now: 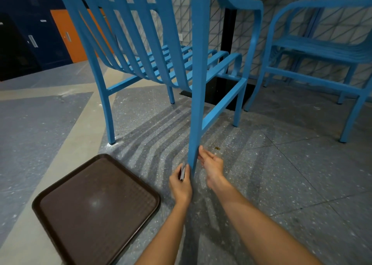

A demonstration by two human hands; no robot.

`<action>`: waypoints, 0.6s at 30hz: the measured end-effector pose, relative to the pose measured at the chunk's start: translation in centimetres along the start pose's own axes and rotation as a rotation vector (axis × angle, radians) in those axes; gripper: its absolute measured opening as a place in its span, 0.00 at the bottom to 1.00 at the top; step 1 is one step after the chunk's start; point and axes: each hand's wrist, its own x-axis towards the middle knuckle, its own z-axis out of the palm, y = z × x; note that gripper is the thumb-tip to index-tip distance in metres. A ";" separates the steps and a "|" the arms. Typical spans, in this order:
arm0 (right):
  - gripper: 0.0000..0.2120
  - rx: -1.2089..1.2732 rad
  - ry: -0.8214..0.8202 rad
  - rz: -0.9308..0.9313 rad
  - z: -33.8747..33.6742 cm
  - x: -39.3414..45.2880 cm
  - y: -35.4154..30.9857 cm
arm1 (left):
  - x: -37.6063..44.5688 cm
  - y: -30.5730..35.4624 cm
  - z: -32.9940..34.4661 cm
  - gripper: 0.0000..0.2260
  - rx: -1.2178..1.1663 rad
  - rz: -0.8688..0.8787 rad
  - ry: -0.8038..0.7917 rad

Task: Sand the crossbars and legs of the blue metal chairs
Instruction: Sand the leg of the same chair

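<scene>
L hand (180, 181) pinching folded sandpaper (182, 173), blue metal leg (196, 111)

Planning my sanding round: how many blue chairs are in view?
2: one chair straight ahead, its leg between both hands; another chair at right, partly cut off. More may be out of frame.

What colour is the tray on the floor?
The tray is dark brown, seen in the head view.
</scene>
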 end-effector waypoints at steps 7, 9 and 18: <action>0.14 -0.212 0.022 0.063 -1.3 0.4 2.8 | -0.1 1.0 0.4 0.07 -0.031 0.066 0.003; 0.14 -0.241 0.019 0.080 -1.4 0.6 3.3 | -0.3 0.3 0.3 0.06 -0.026 0.057 -0.003; 0.13 -0.214 0.007 0.144 -1.2 -0.1 5.3 | -0.8 -1.9 0.1 0.06 -0.018 -0.029 0.020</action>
